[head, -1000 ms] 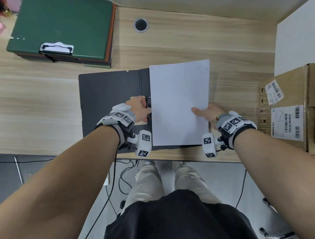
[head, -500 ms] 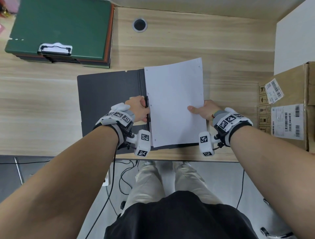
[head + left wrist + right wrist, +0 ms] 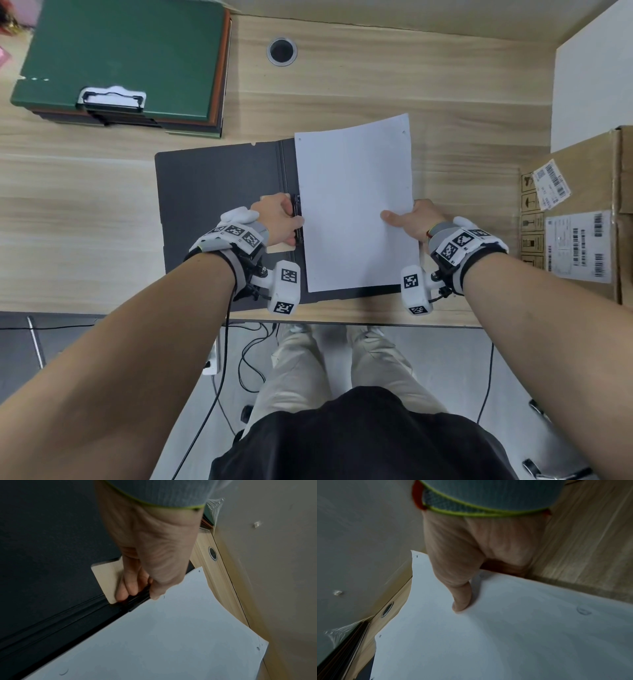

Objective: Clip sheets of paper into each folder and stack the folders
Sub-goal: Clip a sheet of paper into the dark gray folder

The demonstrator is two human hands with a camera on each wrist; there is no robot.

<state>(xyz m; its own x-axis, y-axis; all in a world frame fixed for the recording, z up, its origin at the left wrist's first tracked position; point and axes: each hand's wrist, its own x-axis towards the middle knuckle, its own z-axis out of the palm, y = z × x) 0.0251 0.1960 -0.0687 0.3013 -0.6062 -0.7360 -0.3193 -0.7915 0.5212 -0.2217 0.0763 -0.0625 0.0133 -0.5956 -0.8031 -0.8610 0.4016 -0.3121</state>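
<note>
While the left hand (image 3: 279,219) curled round the black clip (image 3: 297,219) at the spine of the open dark folder (image 3: 219,192) on the worktop (image 3: 85,212), the right hand (image 3: 412,222) pinched the paper's (image 3: 356,205) right edge, thumb on top. The sheet's long left edge lay parallel to the clip, just right of it, so seating it likely needed a short leftward slide

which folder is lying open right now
The black folder under both hands, spread flat with white paper on its right half. The green folder tops a closed stack at the desk's far left.
</note>
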